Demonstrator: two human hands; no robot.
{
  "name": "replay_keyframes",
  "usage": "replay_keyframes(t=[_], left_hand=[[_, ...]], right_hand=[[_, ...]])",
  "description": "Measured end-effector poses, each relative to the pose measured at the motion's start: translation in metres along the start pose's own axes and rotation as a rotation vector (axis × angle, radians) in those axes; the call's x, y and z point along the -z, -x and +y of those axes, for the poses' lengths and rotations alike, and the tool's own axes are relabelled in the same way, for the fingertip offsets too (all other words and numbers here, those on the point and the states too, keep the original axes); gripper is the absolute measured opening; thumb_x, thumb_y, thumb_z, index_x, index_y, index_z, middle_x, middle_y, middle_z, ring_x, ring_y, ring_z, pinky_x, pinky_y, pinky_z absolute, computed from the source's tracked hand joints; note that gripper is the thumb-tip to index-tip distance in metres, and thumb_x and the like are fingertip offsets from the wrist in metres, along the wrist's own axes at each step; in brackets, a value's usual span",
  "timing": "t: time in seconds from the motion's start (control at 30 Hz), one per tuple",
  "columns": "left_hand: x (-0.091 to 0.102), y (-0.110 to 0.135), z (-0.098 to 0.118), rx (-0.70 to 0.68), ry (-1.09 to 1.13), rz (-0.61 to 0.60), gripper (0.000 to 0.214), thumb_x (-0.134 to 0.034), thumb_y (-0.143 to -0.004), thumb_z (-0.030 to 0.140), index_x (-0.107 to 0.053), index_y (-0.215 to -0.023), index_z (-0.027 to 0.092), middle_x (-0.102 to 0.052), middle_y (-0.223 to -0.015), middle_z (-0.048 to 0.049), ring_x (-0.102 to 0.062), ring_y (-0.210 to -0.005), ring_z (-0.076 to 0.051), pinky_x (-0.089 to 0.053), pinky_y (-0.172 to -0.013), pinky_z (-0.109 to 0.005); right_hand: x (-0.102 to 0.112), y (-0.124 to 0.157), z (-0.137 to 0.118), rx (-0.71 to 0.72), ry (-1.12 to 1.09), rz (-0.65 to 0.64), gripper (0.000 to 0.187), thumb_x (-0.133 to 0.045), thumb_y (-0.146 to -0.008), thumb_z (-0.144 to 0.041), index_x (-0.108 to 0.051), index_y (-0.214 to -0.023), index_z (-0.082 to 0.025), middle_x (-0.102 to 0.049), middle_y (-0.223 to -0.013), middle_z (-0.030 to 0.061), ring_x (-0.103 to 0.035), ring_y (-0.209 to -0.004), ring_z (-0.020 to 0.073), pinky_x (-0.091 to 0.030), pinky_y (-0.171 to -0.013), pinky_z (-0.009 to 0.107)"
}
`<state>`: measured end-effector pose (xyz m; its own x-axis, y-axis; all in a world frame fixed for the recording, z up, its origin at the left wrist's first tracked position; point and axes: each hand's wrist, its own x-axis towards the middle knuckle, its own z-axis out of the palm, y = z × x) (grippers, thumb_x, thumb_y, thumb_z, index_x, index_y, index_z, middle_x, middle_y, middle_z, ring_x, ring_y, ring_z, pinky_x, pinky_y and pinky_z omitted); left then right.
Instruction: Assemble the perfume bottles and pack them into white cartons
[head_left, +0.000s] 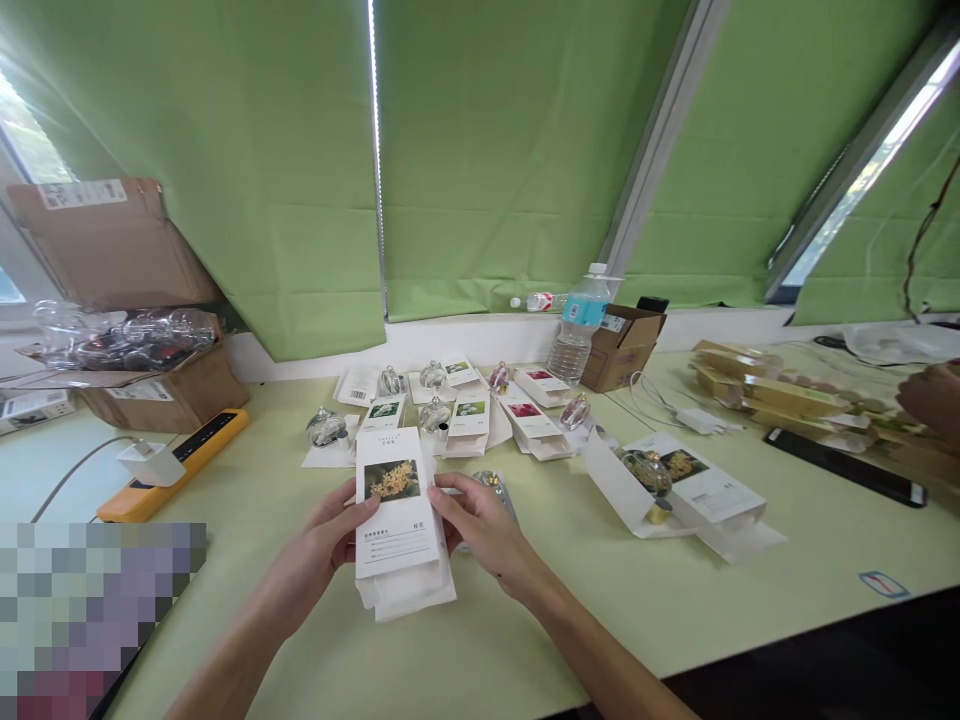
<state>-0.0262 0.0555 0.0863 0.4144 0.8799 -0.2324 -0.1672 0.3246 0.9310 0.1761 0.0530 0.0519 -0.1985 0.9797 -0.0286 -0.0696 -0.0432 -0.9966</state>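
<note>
Between the hands, a white box [395, 500] with a yellow flower picture is held upright and slightly tilted. The left hand [337, 530] grips its left edge, thumb on the front, and the right hand [480, 530] clasps its right edge, so both are closed on it. A white sleeve [409, 592] sticks out beneath it. Just behind the right hand, one glass ornament [489, 482] is mostly hidden.

Ahead of the grip stand six more ornaments [435, 414] among what looks like five open cartons [470, 420], though the overlap makes that count uncertain. To the right of the grip, a sixth carton [694, 480] lies open beside a gold-capped ornament [646, 474].

Farther right, another person's hand [934, 400], cut off by the frame, is near a pile of tan boxes [739, 385] and a phone [844, 467]. Left of the grip lies a yellow power strip [172, 465]. A pixelated patch [94, 620] blocks the lower left corner.
</note>
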Motion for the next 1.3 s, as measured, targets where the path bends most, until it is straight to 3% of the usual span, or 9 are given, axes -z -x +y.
replay_keyframes(t=[0.1, 0.27, 0.5, 0.67, 0.73, 0.9, 1.3], left_hand=[[-0.002, 0.0, 0.001, -0.024, -0.048, 0.005, 0.058, -0.063, -0.082, 0.038, -0.046, -0.135, 0.024, -0.066, -0.12, -0.0101, -0.064, -0.104, -0.027, -0.051, -0.076, -0.032], [-0.001, 0.001, 0.0, -0.032, -0.091, -0.008, 0.054, -0.066, -0.08, 0.038, -0.053, -0.13, 0.023, -0.066, -0.121, -0.0103, -0.063, -0.106, -0.028, -0.051, -0.078, -0.033], [0.007, -0.002, -0.009, 0.005, -0.013, 0.01, 0.048, -0.065, -0.081, 0.034, -0.055, -0.128, 0.024, -0.064, -0.125, -0.0075, -0.062, -0.109, -0.027, -0.052, -0.08, -0.032], [0.005, -0.003, -0.007, -0.008, 0.041, 0.073, 0.057, -0.066, -0.081, 0.036, -0.047, -0.134, 0.026, -0.063, -0.126, -0.0079, -0.063, -0.108, -0.026, -0.054, -0.078, -0.032], [0.006, -0.003, -0.005, -0.013, 0.06, 0.112, 0.061, -0.066, -0.081, 0.037, -0.042, -0.137, 0.027, -0.064, -0.125, -0.0072, -0.064, -0.106, -0.025, -0.054, -0.077, -0.031], [0.01, -0.004, -0.001, -0.036, 0.061, 0.143, 0.058, -0.065, -0.082, 0.04, -0.045, -0.135, 0.028, -0.064, -0.124, -0.0062, -0.063, -0.106, -0.023, -0.054, -0.068, -0.025], [0.011, -0.001, 0.0, -0.033, 0.028, 0.178, 0.06, -0.066, -0.081, 0.042, -0.046, -0.135, 0.028, -0.065, -0.121, -0.0074, -0.065, -0.103, -0.023, -0.052, -0.06, -0.021]], right_hand=[[0.0, 0.001, -0.002, 0.006, -0.003, -0.004, 0.045, -0.054, -0.085, -0.055, -0.062, -0.112, -0.019, -0.07, -0.083, 0.0046, -0.064, -0.067, 0.0162, -0.049, -0.054, 0.025], [0.0, 0.003, -0.002, 0.003, 0.009, -0.02, 0.044, -0.054, -0.085, -0.054, -0.063, -0.11, -0.02, -0.07, -0.086, 0.0051, -0.064, -0.074, 0.0175, -0.048, -0.056, 0.025], [0.001, 0.002, 0.004, 0.005, 0.039, -0.044, 0.043, -0.057, -0.084, -0.052, -0.061, -0.114, -0.021, -0.068, -0.081, 0.0043, -0.063, -0.07, 0.0173, -0.047, -0.056, 0.025], [0.001, 0.005, -0.003, 0.047, 0.014, 0.024, 0.059, -0.057, -0.085, -0.052, -0.046, -0.134, -0.021, -0.067, -0.079, 0.0035, -0.062, -0.07, 0.0176, -0.05, -0.058, 0.028], [0.002, 0.007, -0.007, 0.065, 0.007, -0.003, 0.062, -0.058, -0.085, -0.049, -0.041, -0.138, -0.022, -0.067, -0.086, 0.0044, -0.063, -0.074, 0.0177, -0.052, -0.061, 0.029], [0.004, 0.012, -0.013, 0.125, 0.112, -0.127, 0.058, -0.066, -0.08, -0.043, -0.05, -0.133, -0.027, -0.054, -0.13, 0.0083, -0.058, -0.103, 0.0232, -0.054, -0.074, 0.032], [0.004, 0.014, -0.016, 0.112, 0.205, -0.138, 0.068, -0.075, -0.071, -0.04, -0.05, -0.134, -0.03, -0.057, -0.126, 0.007, -0.061, -0.092, 0.0208, -0.054, -0.078, 0.036]])
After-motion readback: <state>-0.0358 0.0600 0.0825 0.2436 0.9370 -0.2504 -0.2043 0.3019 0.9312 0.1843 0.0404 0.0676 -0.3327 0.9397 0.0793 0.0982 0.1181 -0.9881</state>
